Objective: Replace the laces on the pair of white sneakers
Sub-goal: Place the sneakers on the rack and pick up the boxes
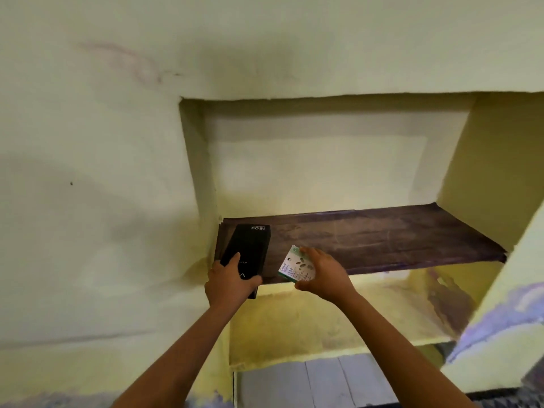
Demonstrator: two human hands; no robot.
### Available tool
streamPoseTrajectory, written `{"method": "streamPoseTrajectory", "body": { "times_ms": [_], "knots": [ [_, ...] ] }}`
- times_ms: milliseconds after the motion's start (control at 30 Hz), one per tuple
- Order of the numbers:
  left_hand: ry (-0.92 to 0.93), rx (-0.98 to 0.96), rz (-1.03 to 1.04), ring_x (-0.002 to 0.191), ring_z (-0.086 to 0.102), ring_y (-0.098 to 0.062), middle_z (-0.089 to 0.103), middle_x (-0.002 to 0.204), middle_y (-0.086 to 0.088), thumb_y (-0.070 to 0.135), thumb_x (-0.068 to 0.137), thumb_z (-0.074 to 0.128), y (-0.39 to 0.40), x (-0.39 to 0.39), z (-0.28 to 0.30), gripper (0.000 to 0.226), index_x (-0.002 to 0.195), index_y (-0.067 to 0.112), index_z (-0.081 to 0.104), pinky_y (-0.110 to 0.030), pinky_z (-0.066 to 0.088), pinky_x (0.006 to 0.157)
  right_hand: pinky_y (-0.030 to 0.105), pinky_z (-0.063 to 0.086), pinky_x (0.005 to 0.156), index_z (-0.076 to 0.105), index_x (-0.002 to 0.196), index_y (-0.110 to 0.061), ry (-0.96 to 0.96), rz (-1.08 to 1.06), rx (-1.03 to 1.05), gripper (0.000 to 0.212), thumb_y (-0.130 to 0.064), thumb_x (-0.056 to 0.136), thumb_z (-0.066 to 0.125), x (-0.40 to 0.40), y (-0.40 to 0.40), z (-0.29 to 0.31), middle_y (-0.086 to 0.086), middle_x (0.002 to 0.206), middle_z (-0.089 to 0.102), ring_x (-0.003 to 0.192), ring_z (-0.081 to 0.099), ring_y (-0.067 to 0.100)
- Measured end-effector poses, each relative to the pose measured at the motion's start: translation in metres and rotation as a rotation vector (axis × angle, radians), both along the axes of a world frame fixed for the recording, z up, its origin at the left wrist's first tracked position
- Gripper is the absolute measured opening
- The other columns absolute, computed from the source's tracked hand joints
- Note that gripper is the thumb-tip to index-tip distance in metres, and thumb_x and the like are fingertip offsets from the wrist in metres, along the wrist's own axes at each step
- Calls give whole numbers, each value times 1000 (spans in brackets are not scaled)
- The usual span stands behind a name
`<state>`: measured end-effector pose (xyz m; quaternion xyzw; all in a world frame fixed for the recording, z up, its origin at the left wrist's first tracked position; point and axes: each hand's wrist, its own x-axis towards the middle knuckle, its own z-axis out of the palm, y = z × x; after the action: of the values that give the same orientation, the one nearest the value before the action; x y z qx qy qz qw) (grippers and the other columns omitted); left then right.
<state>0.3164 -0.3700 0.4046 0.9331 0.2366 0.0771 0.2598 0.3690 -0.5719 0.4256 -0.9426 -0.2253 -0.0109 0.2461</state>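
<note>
Dark wooden shelf (382,240) in pale yellow wall niche (485,160), both hands at front edge

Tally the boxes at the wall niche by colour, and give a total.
Black rectangular cardboard box, held by the left hand at the left end of the dark wooden shelf: 1
White and green small cardboard box, held by the right hand: 1
Total: 2 boxes
</note>
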Motion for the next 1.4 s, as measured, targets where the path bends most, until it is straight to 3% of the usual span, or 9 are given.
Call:
{"method": "streamPoseTrajectory", "body": {
  "times_ms": [300,433,633,767,867,967,1133,1233,1400],
  "knots": [
    [55,-47,92,132,36,-34,29,147,-18,58,79,57,33,113,-16,87,149,22,21,-42,40,102,34,46,96,27,145,-23,38,82,-106,83,-35,77,72,124,57,-8,3,140,44,121,46,22],
    [117,15,115,133,31,-38,24,147,-22,57,82,55,42,142,-26,86,149,18,18,-45,36,106,31,42,96,29,144,-22,71,121,-64,79,-31,79,72,164,75,-16,2,144,40,125,44,20],
    [182,164,196,132,31,-37,19,147,-23,60,85,50,50,161,-35,85,149,18,15,-44,36,106,32,40,99,27,145,-21,129,198,-170,83,-38,78,72,208,89,-33,4,145,39,127,43,22],
    [262,272,187,139,17,-41,6,153,-25,59,90,41,38,166,-42,81,151,16,7,-47,24,112,33,41,98,29,144,-19,150,253,-192,80,-35,79,71,231,104,-37,6,140,43,124,46,23],
    [310,406,167,143,12,-39,8,155,-24,59,93,33,38,166,-42,78,151,13,8,-48,12,116,33,41,97,28,145,-19,147,284,-177,81,-35,79,72,244,113,-42,7,141,43,124,45,24],
    [306,342,70,146,6,-30,6,158,-16,65,88,41,51,166,-37,87,152,14,9,-44,7,117,34,40,98,27,145,-18,145,307,-175,85,-35,76,74,256,121,-48,7,143,40,127,41,25],
    [295,49,-111,147,6,-20,0,160,-5,75,54,54,75,155,-28,117,151,25,14,-33,16,116,35,36,103,24,146,-14,111,352,-183,84,-33,79,71,275,136,-54,10,147,34,132,35,27],
    [285,96,-151,146,8,-19,1,160,-4,54,69,74,83,155,-31,105,150,26,15,-32,20,116,34,28,109,20,148,-12,120,390,-206,84,-32,82,69,287,144,-53,10,153,23,138,26,27],
    [256,98,-144,145,13,-17,5,159,0,48,72,76,86,157,-32,98,149,30,19,-31,23,114,29,19,112,19,149,-9,148,476,-218,83,-30,84,68,300,148,-57,10,157,15,142,19,23]
  ]
}}
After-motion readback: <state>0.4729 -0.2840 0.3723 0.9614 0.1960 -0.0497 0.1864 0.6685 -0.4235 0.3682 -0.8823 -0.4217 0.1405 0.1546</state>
